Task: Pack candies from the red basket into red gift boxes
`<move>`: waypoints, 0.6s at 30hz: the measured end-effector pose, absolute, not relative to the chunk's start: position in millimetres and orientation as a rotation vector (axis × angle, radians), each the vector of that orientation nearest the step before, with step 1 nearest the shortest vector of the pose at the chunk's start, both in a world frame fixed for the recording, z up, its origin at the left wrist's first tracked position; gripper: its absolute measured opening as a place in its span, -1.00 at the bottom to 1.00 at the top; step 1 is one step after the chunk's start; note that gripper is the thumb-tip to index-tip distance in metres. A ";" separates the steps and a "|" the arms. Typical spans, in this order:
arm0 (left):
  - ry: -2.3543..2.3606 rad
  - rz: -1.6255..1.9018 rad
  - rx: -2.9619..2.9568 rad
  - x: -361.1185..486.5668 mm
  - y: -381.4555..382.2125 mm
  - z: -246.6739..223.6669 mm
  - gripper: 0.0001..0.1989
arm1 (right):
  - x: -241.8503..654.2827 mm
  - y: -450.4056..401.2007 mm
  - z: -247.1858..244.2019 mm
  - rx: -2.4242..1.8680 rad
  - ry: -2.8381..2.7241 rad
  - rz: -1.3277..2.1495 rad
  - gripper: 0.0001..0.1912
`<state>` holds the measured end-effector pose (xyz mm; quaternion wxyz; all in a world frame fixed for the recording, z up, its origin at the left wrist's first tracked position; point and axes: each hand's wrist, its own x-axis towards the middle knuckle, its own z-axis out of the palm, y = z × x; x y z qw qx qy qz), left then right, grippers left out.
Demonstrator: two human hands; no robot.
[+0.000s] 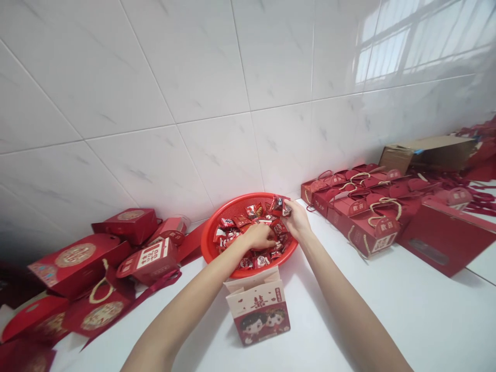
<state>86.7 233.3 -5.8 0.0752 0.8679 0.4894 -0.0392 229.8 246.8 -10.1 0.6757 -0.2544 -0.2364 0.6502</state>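
Note:
A round red plastic basket [211, 251] full of wrapped candies [262, 260] stands against the tiled wall. My left hand [260, 236] reaches down into the candies, its fingers bent and closed; what they grip, if anything, is hidden. At the basket's right rim my right hand [296, 219] is closed on a few red-wrapped candies [279, 204]. In front of the basket stands an upright paper gift box [260, 315], cream above and red below, with two cartoon figures printed on it and its top flaps up.
Several red gift boxes [86, 257] crowd the table's left side. Rows of red boxes with rope handles [362, 217] line the right, near a larger red box [445, 235] and a cardboard carton [403, 155]. The white tabletop [372, 305] meets a tiled wall [217, 93].

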 end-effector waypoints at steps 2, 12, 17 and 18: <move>1.510 -0.186 2.601 91.3 231.8 -8.1 -0.78 | 229.6 247.3 -10.6 -0.567 -0.535 1.463 -0.81; 1.436 -0.325 2.670 96.0 226.1 -1.4 -0.83 | 228.7 244.0 -8.0 -0.560 -0.547 1.467 -0.84; 1.498 -0.324 2.673 98.6 227.2 -5.9 -0.79 | 228.9 243.6 -8.4 -0.563 -0.559 1.469 -0.83; 1.522 -0.325 2.667 99.8 227.7 -7.7 -0.78 | 228.7 243.5 -8.3 -0.565 -0.561 1.470 -0.82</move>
